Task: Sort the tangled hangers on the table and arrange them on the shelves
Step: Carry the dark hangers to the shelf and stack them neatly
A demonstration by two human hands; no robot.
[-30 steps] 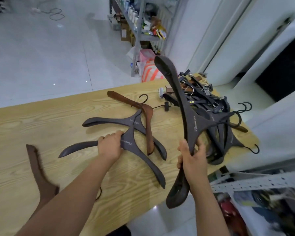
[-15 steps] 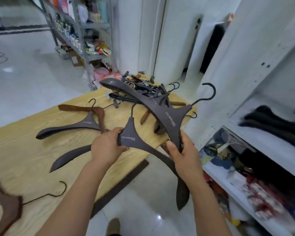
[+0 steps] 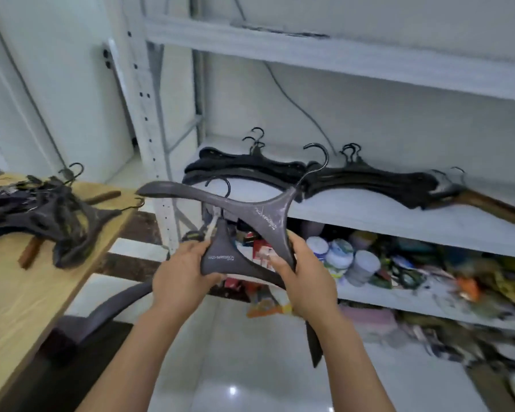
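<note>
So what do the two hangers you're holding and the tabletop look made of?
Lower hanger and upper hanger: dark grey, matte, smoothly moulded with white printed lettering, probably plastic, possibly painted wood. Upper hanger's hook: thin, black, glossy, likely metal. Tabletop: light wood or wood-look laminate, judging by the grain.

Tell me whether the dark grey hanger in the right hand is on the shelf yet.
Not on it. The right hand grips the dark grey wide-shouldered hanger in the air before the white metal shelf.

white jars (image 3: 339, 257) clustered | grey cable (image 3: 298, 106) hanging | glossy white floor (image 3: 235, 367)
</note>
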